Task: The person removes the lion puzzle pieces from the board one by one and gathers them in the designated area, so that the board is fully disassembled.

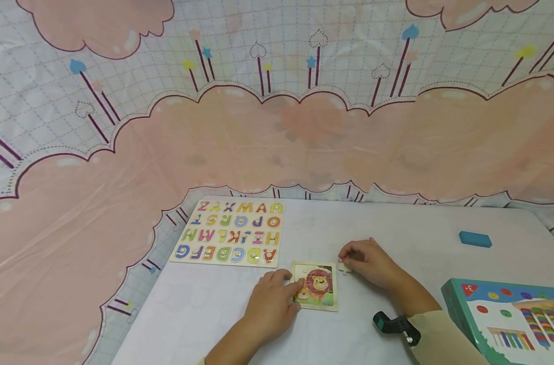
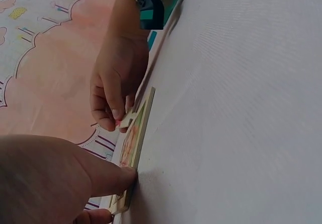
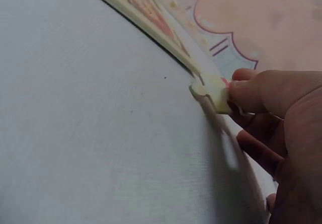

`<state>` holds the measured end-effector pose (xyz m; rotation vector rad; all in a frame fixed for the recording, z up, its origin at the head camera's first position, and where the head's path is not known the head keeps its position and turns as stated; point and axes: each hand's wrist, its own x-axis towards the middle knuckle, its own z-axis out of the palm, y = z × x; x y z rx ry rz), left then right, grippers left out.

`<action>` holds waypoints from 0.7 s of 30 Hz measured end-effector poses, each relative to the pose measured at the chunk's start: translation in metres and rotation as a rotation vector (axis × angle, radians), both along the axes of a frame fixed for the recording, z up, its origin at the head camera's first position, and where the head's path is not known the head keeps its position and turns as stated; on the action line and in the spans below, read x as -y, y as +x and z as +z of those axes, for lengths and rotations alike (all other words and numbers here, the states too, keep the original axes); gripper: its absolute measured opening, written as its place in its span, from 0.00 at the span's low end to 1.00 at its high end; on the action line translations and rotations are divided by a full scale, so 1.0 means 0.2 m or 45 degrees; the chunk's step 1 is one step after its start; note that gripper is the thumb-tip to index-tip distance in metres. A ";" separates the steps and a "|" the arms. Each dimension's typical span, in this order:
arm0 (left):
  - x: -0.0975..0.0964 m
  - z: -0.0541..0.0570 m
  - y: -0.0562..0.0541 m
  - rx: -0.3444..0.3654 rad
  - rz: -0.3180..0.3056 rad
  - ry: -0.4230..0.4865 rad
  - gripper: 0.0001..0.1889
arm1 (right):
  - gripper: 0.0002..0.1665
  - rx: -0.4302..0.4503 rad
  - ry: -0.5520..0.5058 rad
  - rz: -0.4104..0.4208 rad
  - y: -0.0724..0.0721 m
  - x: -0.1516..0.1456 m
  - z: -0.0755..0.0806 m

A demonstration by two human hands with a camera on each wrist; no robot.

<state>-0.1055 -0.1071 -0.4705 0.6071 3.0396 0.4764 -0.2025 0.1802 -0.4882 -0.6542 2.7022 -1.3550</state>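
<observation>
A small square wooden jigsaw puzzle (image 1: 320,284) with a lion picture lies on the white table, its upper-left part pale and bare. My left hand (image 1: 271,301) holds the puzzle's left side; one finger reaches over the picture and the thumb (image 2: 115,178) rests at the near edge. Just off the puzzle's right edge, my right hand (image 1: 372,262) pinches a loose puzzle piece (image 1: 344,267) between thumb and fingers. In the right wrist view this piece (image 3: 214,94) shows pale wood, a rounded tab and some red by the thumb.
A wooden alphabet board (image 1: 228,232) with colourful letters lies behind and left of the puzzle. At the back right sits a blue block (image 1: 475,239). A teal and white toy box (image 1: 500,322) stands by the right arm. A patterned curtain (image 1: 258,137) hangs behind the table.
</observation>
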 end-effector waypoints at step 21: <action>-0.02 0.02 0.00 0.043 0.034 0.035 0.27 | 0.16 -0.220 0.119 -0.035 0.01 -0.01 -0.05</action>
